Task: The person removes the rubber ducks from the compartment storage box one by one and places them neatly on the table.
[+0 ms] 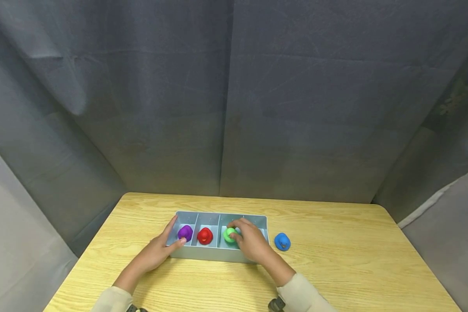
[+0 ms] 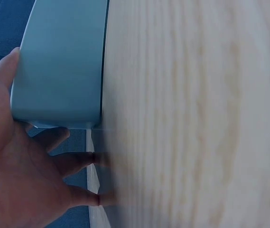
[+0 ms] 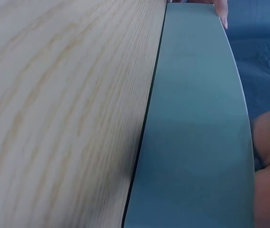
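Observation:
A grey-blue divided box (image 1: 218, 254) stands on the table with small rubber ducks in some compartments. My left hand (image 1: 156, 251) holds the box's left end, the thumb over the front rim and the fingers along the end wall; in the left wrist view the left hand (image 2: 25, 161) wraps that corner. The purple duck (image 1: 185, 232) sits in the leftmost compartment and the red duck (image 1: 205, 236) in the one beside it. Inside the third compartment, my right hand (image 1: 252, 240) pinches the green duck (image 1: 229, 235). That hand partly hides the rightmost compartment.
A blue duck (image 1: 282, 242) lies on the wooden table (image 1: 343, 251), just right of the box. Grey curtains (image 1: 171, 108) hang behind the table and at both sides.

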Motion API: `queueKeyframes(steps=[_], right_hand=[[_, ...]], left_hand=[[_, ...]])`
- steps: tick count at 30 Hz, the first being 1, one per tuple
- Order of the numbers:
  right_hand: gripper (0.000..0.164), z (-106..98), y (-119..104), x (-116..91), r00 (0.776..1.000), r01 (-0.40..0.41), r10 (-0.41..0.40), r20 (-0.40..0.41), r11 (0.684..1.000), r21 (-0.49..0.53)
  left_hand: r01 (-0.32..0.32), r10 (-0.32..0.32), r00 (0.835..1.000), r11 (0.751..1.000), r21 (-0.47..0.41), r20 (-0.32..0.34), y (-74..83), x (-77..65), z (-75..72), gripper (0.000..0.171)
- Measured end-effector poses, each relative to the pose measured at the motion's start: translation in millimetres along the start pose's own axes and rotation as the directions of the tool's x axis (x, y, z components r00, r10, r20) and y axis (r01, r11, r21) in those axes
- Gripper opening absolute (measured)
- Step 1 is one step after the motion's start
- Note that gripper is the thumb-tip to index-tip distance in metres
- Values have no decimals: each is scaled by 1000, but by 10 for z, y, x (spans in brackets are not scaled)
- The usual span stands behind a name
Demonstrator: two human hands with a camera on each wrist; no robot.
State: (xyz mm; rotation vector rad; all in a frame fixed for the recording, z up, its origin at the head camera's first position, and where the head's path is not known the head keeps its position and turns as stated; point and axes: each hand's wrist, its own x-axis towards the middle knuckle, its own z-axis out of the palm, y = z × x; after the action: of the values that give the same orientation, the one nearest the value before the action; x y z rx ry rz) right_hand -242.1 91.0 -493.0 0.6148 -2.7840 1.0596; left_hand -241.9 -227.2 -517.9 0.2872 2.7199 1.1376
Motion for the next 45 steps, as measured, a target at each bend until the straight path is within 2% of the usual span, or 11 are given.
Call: queueKeyframes(steps=[6,20,35,45], right_hand=[[19,-30,3,5,1000,15,-15,-16,1000,6],[20,-109,-69,-4,1000,-5,5,-12,1000,10],[24,-271,-141,-46,999,-26,27,-36,999,25],[24,-400,-135,-56,998,-30,34,-61,997,71]], left_hand=[[-5,5,1000,1000,0,-3,-17,13,10,86],[-6,6,1000,1000,7,-6,9,-10,-7,87],[-8,8,1000,1000,3,-6,5,-16,-4,88],[-7,7,1000,1000,-4,-7,-5,-13,-1,88]])
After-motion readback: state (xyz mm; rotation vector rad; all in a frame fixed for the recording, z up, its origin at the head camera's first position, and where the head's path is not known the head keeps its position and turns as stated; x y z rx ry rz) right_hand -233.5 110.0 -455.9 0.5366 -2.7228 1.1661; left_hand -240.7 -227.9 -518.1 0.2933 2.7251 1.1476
